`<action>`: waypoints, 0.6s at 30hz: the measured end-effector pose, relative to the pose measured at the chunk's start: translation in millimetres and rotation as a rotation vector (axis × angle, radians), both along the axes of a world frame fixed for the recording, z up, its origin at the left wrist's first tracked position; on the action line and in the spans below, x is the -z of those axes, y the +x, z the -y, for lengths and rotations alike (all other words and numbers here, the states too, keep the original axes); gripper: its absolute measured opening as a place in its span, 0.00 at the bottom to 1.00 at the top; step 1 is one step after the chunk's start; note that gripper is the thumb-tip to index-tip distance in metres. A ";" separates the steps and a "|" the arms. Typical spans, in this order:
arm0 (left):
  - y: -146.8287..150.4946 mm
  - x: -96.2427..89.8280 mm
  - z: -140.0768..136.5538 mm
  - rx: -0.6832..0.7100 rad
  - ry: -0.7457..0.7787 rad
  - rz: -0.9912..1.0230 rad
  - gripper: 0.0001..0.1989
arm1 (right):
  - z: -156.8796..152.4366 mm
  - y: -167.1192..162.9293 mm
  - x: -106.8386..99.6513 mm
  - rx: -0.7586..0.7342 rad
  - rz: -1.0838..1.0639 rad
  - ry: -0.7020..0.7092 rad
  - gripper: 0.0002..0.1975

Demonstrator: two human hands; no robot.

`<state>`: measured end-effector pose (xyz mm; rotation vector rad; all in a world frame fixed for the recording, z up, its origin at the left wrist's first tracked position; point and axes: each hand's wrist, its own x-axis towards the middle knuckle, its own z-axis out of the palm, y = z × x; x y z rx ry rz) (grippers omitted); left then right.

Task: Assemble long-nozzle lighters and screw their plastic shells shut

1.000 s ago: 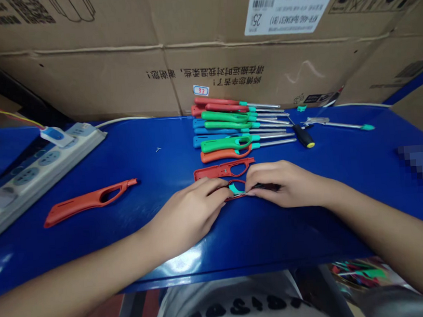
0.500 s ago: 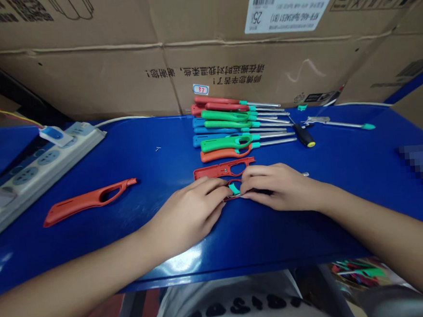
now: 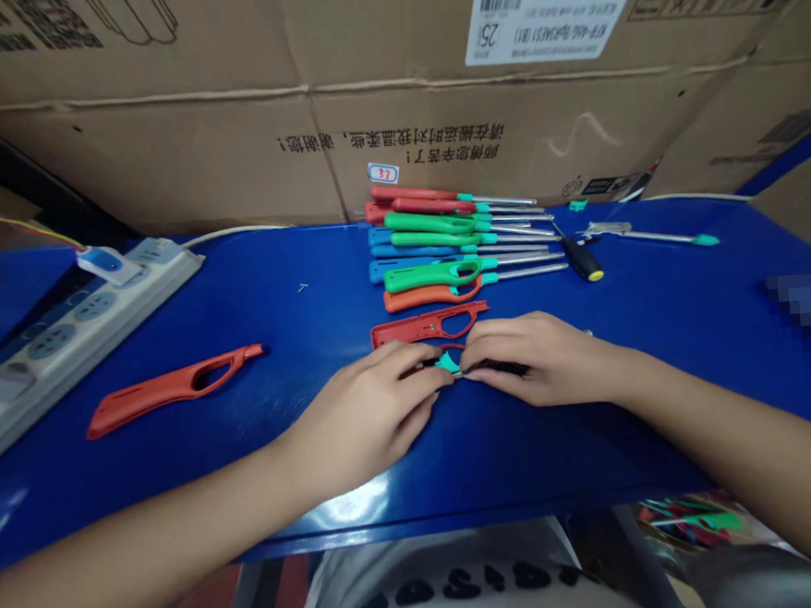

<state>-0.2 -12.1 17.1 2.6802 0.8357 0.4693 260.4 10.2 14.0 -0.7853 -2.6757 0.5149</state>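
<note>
My left hand (image 3: pixel 377 403) and my right hand (image 3: pixel 538 359) meet at the middle of the blue table, fingers closed on a partly built red lighter with a long barrel. Between the fingertips shows its teal trigger (image 3: pixel 446 362), with a small bit of metal beside it. Most of this lighter lies hidden under the hands. A dark part shows beneath my right fingers, but I cannot make out what it is. Just beyond my fingers lies a red half-shell (image 3: pixel 421 326), inner side up. Farther left rests an orange-red handle shell (image 3: pixel 175 390).
Finished-looking long lighters (image 3: pixel 435 242) in several colours lie in a row at the back. Right of them are a black screwdriver (image 3: pixel 585 260) and a metal tube with a teal tip (image 3: pixel 665 235). A power strip (image 3: pixel 95 340) stands left; a cardboard box (image 3: pixel 229 159) backs the table (image 3: pixel 296 321).
My left fingers have shifted slightly right over the red lighter, and its teal trigger sits a little differently. My right hand stays almost where it was.
</note>
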 end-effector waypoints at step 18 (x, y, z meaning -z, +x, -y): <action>0.3 2.1 -2.1 0.001 0.000 0.014 0.14 | 0.4 -2.7 -0.5 0.059 -0.080 -0.161 0.05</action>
